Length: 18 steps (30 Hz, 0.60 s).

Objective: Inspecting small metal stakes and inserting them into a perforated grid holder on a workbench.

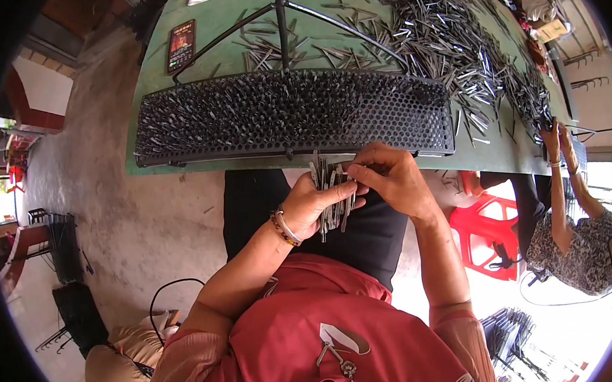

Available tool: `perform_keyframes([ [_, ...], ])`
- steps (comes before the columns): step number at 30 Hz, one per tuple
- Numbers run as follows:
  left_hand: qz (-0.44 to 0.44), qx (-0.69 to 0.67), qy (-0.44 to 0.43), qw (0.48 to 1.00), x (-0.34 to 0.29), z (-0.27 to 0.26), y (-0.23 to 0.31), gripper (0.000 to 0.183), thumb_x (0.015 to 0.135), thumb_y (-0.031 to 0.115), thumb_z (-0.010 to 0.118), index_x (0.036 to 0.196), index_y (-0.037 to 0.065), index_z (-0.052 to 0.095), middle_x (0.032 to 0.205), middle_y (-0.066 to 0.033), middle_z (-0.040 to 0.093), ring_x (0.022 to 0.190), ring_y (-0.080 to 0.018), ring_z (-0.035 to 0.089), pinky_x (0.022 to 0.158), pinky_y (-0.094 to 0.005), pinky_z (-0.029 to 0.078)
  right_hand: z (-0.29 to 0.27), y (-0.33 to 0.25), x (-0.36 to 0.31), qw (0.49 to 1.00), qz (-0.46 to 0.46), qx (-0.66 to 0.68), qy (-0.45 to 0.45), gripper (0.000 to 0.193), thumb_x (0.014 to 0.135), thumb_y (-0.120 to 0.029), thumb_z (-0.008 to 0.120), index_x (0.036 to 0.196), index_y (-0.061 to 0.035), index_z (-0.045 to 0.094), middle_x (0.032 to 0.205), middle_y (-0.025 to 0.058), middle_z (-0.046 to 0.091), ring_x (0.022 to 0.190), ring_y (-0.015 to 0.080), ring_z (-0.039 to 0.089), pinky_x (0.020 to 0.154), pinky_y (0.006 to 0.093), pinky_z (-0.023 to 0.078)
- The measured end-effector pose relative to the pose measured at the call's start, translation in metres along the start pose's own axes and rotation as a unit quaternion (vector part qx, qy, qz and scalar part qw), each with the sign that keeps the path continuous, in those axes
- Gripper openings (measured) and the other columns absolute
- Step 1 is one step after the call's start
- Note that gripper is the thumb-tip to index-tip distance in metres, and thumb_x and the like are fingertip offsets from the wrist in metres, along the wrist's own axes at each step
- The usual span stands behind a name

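Observation:
My left hand (303, 206) is wrapped round a bundle of thin, dark grey metal strips (332, 219), which stick out above and below the fingers. My right hand (394, 181) is closed in a pinch at the upper ends of the bundle, with thumb and forefinger on a strip. Just beyond both hands stands a long black perforated rack (405, 123) on the table edge. Upright strips (254, 114) crowd its left and middle holes, while many holes at its right end show bare.
A green table (148, 136) carries a large heap of loose strips (462, 50) at the far right. A phone (182, 45) lies at the left. Black rods (283, 21) rise from the rack. A co-worker's hands (554, 142) reach the heap; a red stool (482, 233) stands to the right.

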<state>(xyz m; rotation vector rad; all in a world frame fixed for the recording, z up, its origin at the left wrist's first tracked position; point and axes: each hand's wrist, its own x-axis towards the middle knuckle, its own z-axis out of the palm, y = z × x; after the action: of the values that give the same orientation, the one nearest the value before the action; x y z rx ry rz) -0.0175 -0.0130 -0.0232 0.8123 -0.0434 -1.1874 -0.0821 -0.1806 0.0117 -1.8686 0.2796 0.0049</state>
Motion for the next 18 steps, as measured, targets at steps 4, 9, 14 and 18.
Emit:
perform_keyframes([
  [4,0.010,-0.011,-0.004,1.000,-0.004,0.004,0.005,0.030,0.086,0.008,0.065,0.114,0.002,0.055,0.103,-0.0079,0.062,0.096,-0.0194,0.063,0.082,-0.0358,0.056,-0.003,-0.011,0.004,0.998,0.051,0.043,0.022,0.020,0.089,-0.015,0.063,0.093,0.0047,0.065,0.076,0.0032,0.063,0.069,0.0077,0.057,0.062,0.0226,0.046],
  [9,-0.011,-0.035,0.021,0.999,-0.005,-0.005,0.001,0.031,0.087,0.010,0.064,0.116,0.003,0.054,0.102,-0.0069,0.061,0.098,-0.0206,0.062,0.082,-0.0373,0.056,-0.001,-0.016,0.017,0.992,0.030,0.080,0.097,0.020,0.090,-0.014,0.061,0.095,0.0053,0.063,0.077,0.0042,0.064,0.070,0.0083,0.058,0.064,0.0229,0.047],
  [14,-0.019,-0.050,0.026,0.998,-0.005,-0.007,-0.003,0.031,0.087,0.010,0.063,0.116,0.002,0.054,0.101,-0.0062,0.060,0.095,-0.0213,0.063,0.081,-0.0386,0.056,0.010,-0.009,0.035,0.971,-0.106,-0.033,0.213,0.016,0.089,-0.010,0.061,0.098,0.0041,0.062,0.080,0.0067,0.066,0.074,0.0102,0.062,0.068,0.0240,0.049],
  [18,-0.046,-0.036,0.033,0.998,-0.006,-0.012,-0.008,0.031,0.087,0.008,0.063,0.116,0.001,0.054,0.099,-0.0056,0.060,0.088,-0.0189,0.063,0.075,-0.0359,0.057,0.016,0.007,0.043,0.955,-0.154,-0.073,0.243,0.013,0.084,-0.006,0.065,0.096,0.0012,0.063,0.080,0.0103,0.065,0.067,0.0147,0.061,0.063,0.0271,0.049],
])
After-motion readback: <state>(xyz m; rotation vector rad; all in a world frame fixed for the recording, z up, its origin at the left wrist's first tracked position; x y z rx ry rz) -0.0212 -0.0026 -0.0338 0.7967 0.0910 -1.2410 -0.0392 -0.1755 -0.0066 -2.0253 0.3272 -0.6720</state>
